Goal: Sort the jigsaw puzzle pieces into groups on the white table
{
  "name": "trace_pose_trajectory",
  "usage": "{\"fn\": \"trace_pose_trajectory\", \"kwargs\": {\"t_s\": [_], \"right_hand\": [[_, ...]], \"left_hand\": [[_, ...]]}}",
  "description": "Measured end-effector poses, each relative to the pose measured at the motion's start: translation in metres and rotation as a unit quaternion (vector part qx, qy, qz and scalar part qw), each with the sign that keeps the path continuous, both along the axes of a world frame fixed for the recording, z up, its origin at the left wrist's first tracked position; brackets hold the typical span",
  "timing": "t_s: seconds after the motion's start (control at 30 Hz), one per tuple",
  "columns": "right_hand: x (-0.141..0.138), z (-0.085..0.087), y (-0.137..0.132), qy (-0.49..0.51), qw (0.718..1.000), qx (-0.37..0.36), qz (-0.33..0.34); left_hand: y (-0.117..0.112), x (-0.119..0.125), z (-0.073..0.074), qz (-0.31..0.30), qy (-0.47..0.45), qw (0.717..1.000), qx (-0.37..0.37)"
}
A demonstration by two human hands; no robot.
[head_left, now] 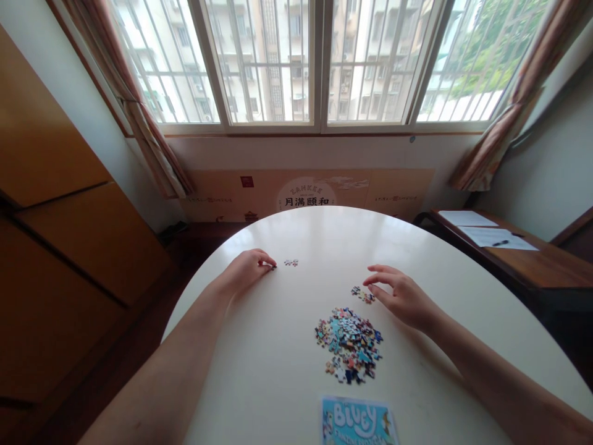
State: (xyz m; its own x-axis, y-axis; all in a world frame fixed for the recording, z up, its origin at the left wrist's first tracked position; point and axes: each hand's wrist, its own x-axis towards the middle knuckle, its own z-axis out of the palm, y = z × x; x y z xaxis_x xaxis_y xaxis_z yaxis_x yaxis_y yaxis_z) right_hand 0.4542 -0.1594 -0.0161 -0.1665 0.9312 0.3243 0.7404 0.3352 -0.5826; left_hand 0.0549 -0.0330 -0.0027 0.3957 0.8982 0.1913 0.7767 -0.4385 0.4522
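My left hand (pixel 250 267) is at the far left part of the table, thumb and fingertips pinched on a small dark puzzle piece (pixel 273 267) at the tabletop. A little to its right lies a short row of pale puzzle pieces (pixel 291 262). My right hand (pixel 402 296) hovers with its fingers apart beside a small group of puzzle pieces (pixel 356 291); whether a fingertip touches them I cannot tell. Nearer to me a heaped pile of mixed puzzle pieces (pixel 349 337) is spread on the table, blue, dark and orange among them.
The round white table (pixel 259 371) has a curved far edge. A blue box or card (pixel 357 423) marked "BLUEY" lies at the near edge of view. A wooden side table (pixel 551 266) with papers (pixel 498 237) stands at right, wooden cabinets (pixel 55 296) at left, barred windows ahead.
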Motion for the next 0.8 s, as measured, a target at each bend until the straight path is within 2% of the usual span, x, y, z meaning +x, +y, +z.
{"fn": "trace_pose_trajectory", "kwargs": {"t_s": [0.27, 0.8], "right_hand": [[-0.001, -0.001, 0.000, -0.001, 1.000, -0.005, 0.000], [-0.004, -0.004, 0.001, -0.003, 1.000, -0.013, 0.003]], "left_hand": [[0.001, 0.012, 0.000, 0.047, 0.048, 0.997, 0.027], [0.003, 0.024, -0.006, 0.040, 0.022, 0.998, 0.045]]}}
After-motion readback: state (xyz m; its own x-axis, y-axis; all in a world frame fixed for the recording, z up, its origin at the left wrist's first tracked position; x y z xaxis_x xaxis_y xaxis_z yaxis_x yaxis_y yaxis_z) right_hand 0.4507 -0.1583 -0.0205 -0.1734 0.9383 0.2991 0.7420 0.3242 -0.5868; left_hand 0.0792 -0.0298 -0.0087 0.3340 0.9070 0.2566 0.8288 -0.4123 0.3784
